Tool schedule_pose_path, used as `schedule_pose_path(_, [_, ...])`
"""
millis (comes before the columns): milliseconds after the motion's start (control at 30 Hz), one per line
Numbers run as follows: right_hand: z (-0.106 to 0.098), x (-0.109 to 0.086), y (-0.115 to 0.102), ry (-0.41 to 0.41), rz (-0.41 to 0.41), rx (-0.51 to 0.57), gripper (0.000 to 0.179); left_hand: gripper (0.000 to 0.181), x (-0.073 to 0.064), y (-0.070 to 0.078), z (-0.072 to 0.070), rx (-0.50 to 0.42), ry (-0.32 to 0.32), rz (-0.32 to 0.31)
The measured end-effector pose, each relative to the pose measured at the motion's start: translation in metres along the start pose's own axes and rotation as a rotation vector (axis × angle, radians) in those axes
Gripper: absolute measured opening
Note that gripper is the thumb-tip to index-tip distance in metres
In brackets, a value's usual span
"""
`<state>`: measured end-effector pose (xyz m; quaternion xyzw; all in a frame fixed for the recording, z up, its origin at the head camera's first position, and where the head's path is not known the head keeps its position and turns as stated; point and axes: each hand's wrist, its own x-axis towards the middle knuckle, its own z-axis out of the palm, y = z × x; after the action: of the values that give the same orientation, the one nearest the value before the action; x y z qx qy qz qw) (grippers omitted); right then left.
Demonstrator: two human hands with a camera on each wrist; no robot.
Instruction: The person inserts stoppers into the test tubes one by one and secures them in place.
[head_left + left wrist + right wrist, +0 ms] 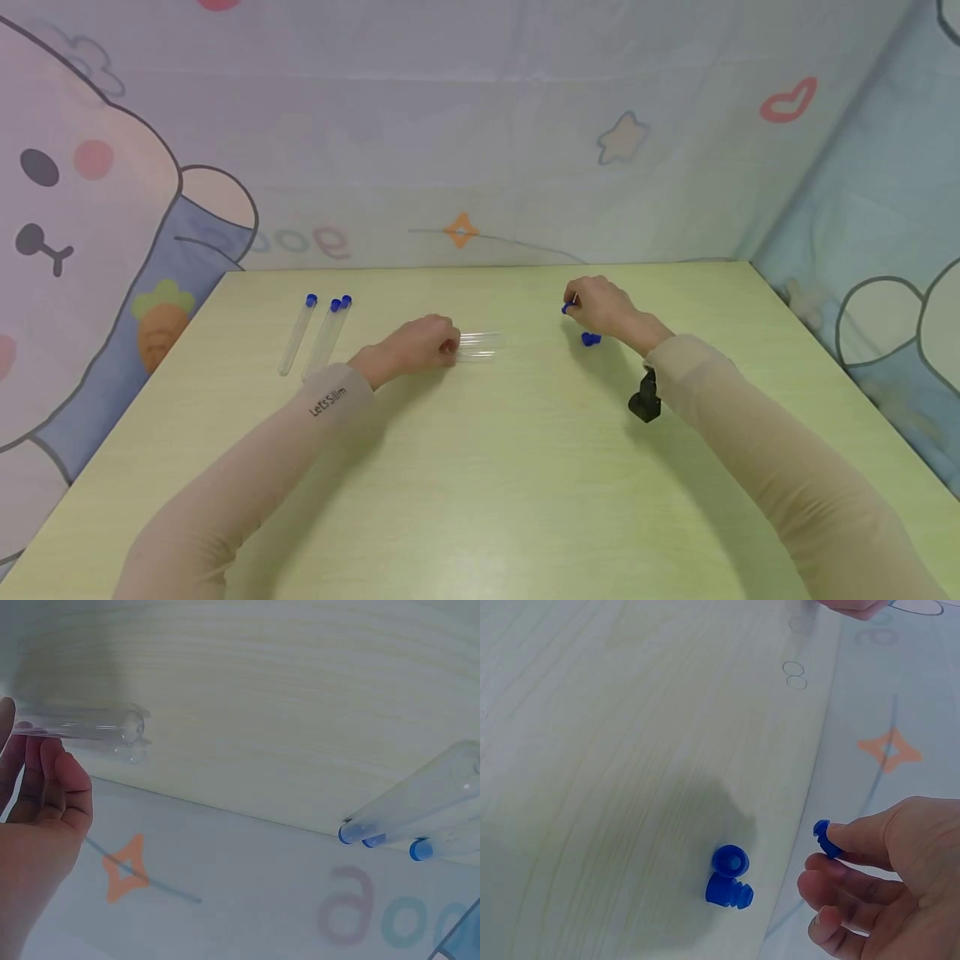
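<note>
My left hand (416,343) is over clear test tubes (480,356) that lie crosswise on the table. In the left wrist view its fingers and thumb close around the end of a test tube (82,720), though the thumb is mostly cut off by the frame edge. My right hand (606,308) pinches a small blue stopper (825,838) between thumb and forefinger, raised above the table. Below that hand, two more blue stoppers (730,876) lie touching each other, one showing its round end and the other on its side.
Three test tubes with blue stoppers (298,335) lie at the left of the pale wooden table (480,483). A printed cloth (495,150) hangs behind the table's far edge. A black camera mount (645,400) hangs under my right wrist.
</note>
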<state>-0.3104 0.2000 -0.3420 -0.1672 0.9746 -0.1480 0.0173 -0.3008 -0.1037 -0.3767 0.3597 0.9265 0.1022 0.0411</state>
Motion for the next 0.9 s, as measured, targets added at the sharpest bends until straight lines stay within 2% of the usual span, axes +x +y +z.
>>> schedule_pose_path(233, [-0.001, 0.002, 0.000, 0.008, -0.004, 0.023, 0.026, 0.009, -0.003, -0.001, -0.014, 0.003, 0.048, -0.041])
schedule_pose_path(400, [-0.001, 0.003, 0.002, 0.028, 0.009, 0.078, 0.029, 0.011, -0.005, -0.004, -0.024, -0.043, 0.082, -0.056])
schedule_pose_path(633, [0.000, 0.003, 0.001, 0.091, -0.008, 0.117, 0.017, 0.010, -0.006, -0.006, -0.037, -0.076, 0.118, -0.094])
schedule_pose_path(900, [0.000, 0.003, 0.001, 0.125, -0.038, 0.143, 0.016, 0.025, -0.002, -0.004, -0.055, -0.061, 0.165, -0.116])
